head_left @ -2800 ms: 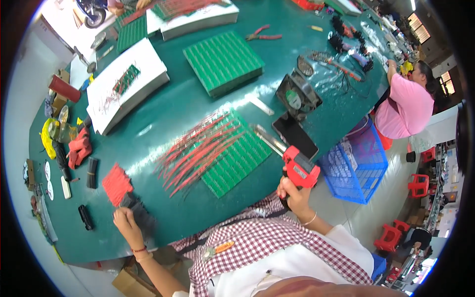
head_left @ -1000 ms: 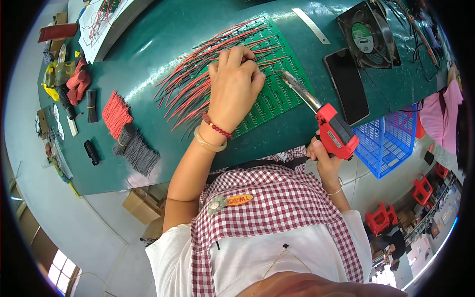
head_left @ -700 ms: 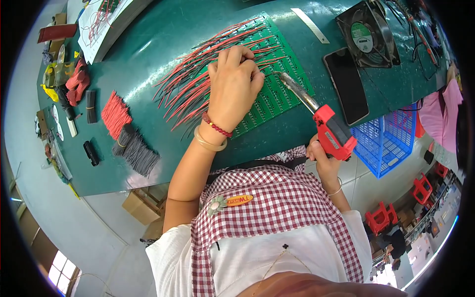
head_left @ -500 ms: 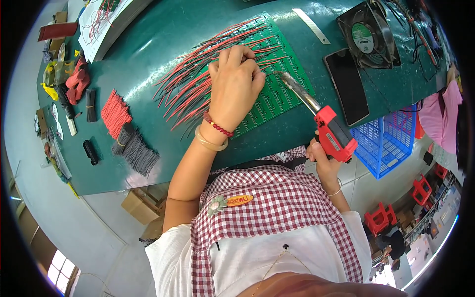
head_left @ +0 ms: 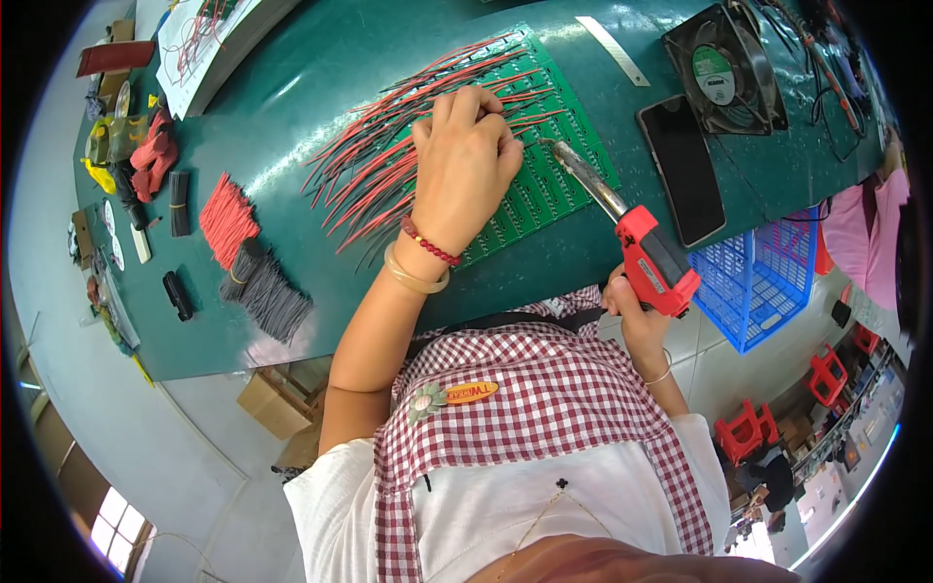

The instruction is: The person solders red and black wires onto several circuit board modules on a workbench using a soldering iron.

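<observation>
My left hand point(head_left: 466, 151) is closed in a pinch over the green circuit board point(head_left: 573, 146), on a thin wire whose held end is mostly hidden by the fingers. Many red and black wires point(head_left: 374, 189) fan out to the left from the board, some passing beneath this hand. In my right hand point(head_left: 634, 309) is a red and black soldering gun point(head_left: 653, 260), gripped by its handle. Its metal barrel slants up and left, with the thin tip over the board just right of my left fingertips. Whether the tip touches a joint is too small to tell.
Left on the green table point(head_left: 360, 321) lie bundles of red wires point(head_left: 228, 222) and dark wires point(head_left: 267, 296), plus a black marker-like object point(head_left: 178, 296). A phone point(head_left: 680, 170), a fan point(head_left: 724, 73) and a blade strip point(head_left: 612, 51) lie right. A blue basket point(head_left: 753, 282) stands below the edge.
Almost nothing differs. The soldering gun and my left fingers have shifted very slightly; both grips are the same.
</observation>
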### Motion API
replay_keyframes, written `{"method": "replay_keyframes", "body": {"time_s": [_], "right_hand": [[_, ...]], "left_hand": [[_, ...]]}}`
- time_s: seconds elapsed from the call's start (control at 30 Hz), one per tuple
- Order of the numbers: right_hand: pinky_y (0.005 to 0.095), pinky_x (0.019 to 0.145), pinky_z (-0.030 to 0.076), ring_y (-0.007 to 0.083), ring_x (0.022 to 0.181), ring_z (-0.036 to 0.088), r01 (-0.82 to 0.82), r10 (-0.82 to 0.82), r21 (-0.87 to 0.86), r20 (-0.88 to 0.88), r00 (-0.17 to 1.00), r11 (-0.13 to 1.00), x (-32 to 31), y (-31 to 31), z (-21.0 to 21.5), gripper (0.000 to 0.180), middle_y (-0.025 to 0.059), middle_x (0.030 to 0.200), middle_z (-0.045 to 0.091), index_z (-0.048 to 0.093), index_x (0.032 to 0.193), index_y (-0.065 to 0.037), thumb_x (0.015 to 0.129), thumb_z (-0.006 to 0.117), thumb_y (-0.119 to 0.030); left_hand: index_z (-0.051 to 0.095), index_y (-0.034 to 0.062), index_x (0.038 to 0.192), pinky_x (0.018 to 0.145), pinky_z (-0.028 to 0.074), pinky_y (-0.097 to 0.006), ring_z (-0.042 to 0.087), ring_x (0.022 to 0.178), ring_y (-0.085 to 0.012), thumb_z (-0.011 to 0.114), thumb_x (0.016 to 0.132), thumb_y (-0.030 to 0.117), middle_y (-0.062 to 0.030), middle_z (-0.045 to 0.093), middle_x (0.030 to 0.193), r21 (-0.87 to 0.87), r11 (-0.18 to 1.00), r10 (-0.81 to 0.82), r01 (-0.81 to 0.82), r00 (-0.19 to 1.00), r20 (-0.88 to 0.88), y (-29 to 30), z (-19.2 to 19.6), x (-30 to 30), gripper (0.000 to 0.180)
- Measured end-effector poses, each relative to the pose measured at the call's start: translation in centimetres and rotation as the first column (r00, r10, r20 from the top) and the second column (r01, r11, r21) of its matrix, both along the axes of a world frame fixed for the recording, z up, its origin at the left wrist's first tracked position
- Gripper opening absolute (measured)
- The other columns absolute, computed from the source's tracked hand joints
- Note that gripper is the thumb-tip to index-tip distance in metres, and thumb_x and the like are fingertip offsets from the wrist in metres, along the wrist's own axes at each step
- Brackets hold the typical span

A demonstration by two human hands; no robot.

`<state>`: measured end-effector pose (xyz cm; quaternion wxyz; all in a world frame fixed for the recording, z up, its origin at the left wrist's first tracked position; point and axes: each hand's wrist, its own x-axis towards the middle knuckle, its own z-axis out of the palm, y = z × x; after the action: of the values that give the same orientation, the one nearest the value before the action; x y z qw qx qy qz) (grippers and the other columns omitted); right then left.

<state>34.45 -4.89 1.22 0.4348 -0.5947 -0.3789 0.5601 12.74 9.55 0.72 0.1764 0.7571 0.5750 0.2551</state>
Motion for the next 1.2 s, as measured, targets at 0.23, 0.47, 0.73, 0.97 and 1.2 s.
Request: {"method": "replay_keyframes", "body": {"time_s": [0.23, 0.47, 0.73, 0.97, 1.2], "right_hand": [[0.0267, 0.054, 0.043, 0.0104, 0.053, 0.046, -0.078, 0.074, 0.056, 0.069, 0.995, 0.995, 0.3, -0.2, -0.2, 0.031, 0.0046, 0.066, 0.048, 0.045, 0.12, 0.004, 0.09, 0.052, -0.002], [0.0272, 0.054, 0.04, 0.0098, 0.053, 0.043, 0.001, 0.0, 0.055, -0.02, 1.0, 0.998, 0.3, -0.1, 0.0, 0.036, 0.0033, 0.064, 0.045, 0.041, 0.125, 0.004, 0.091, 0.05, -0.003], [0.027, 0.053, 0.04, 0.01, 0.052, 0.043, 0.023, -0.021, 0.085, -0.025, 0.999, 0.996, 0.2, 0.1, 0.1, 0.036, 0.0037, 0.064, 0.045, 0.041, 0.124, 0.005, 0.09, 0.05, -0.003], [0.0267, 0.052, 0.04, 0.0102, 0.052, 0.043, 0.046, -0.043, 0.077, -0.036, 0.998, 0.996, 0.4, 0.0, 0.0, 0.036, 0.0039, 0.064, 0.045, 0.041, 0.124, 0.005, 0.09, 0.051, -0.003], [0.0264, 0.051, 0.04, 0.0104, 0.052, 0.044, 0.039, -0.038, 0.066, -0.01, 0.999, 0.997, 0.3, 0.4, 0.2, 0.033, 0.0045, 0.064, 0.046, 0.043, 0.121, 0.005, 0.09, 0.052, -0.003]], "left_hand": [[0.064, 0.0031, 0.071, 0.075, 0.033, -0.038, 0.049, 0.093, -0.0222, 0.066, 0.072, 0.009, -0.004, 0.054, 0.098, -0.005, 1.0, 0.011, -0.011, 1.0, 0.004, 0.0, 0.1, 0.0, 0.006], [0.059, 0.0047, 0.07, 0.077, 0.035, -0.038, 0.049, 0.094, -0.0234, 0.066, 0.074, 0.011, -0.0035, 0.056, 0.102, -0.024, 1.0, 0.007, -0.008, 1.0, -0.017, 0.0, 0.0, 0.0, 0.01], [0.058, 0.0049, 0.072, 0.077, 0.035, -0.038, 0.05, 0.093, -0.0236, 0.066, 0.074, 0.011, -0.0041, 0.055, 0.101, -0.009, 1.0, -0.003, 0.003, 1.0, -0.03, 0.1, 0.1, 0.0, 0.01], [0.06, 0.006, 0.074, 0.077, 0.035, -0.038, 0.05, 0.094, -0.0235, 0.067, 0.074, 0.012, -0.0041, 0.055, 0.1, -0.015, 1.0, 0.001, -0.001, 1.0, -0.026, 0.1, 0.5, 0.1, 0.01], [0.064, 0.0051, 0.079, 0.078, 0.036, -0.04, 0.048, 0.094, -0.0229, 0.067, 0.073, 0.013, -0.0043, 0.053, 0.098, 0.095, 0.995, -0.024, 0.03, 0.998, -0.058, 0.8, -0.2, 1.8, 0.01]]}}
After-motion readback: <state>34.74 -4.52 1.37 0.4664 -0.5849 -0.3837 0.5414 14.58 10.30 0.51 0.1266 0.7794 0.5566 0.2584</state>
